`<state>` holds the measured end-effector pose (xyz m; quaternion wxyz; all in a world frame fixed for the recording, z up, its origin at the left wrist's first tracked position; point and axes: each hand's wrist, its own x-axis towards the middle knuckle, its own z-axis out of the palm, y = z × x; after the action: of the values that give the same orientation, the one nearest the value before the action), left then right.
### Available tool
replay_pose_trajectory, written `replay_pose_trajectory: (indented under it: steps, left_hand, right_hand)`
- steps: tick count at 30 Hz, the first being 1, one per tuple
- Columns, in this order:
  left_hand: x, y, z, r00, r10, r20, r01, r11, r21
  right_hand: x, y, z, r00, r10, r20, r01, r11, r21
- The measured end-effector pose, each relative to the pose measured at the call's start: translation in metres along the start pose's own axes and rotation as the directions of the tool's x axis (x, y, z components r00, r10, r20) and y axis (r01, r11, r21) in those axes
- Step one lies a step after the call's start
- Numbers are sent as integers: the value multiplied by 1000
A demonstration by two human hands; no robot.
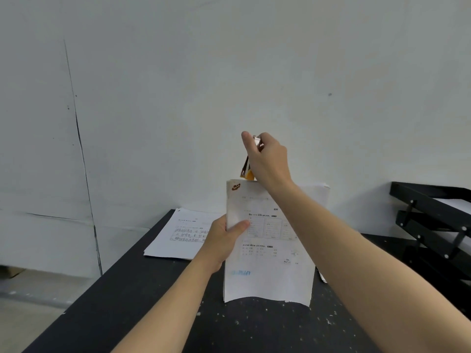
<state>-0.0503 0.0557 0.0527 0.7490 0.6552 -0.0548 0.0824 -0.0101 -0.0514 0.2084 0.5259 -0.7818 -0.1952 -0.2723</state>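
Both hands raised: left hand holds papers, right hand grips stapler.

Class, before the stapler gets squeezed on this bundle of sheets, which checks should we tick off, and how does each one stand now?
1. Left hand grips the paper bundle by its left edge: ok.
2. Right hand holds the stapler at the bundle's top edge: ok.
3. Sheets squared up: not ok, rear sheets stick out on the right.
4. Paper inside the stapler's mouth: cannot tell, the right hand hides it.
5. Left thumb well below the stapling spot: ok.
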Motion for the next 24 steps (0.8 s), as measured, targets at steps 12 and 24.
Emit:
replay_pose_trajectory:
  steps: [12, 24]
  left_hand:
    - [-2, 1, 0, 1000, 20, 8, -20, 998, -57]
    - [-2, -1, -2, 999, 53, 10, -53, 998, -24]
  right_hand:
    - [-15, 1, 21, 999, -39, -8, 36, 962, -270]
    - [-21, -2, 17, 993, 7, -116, -20, 993, -116]
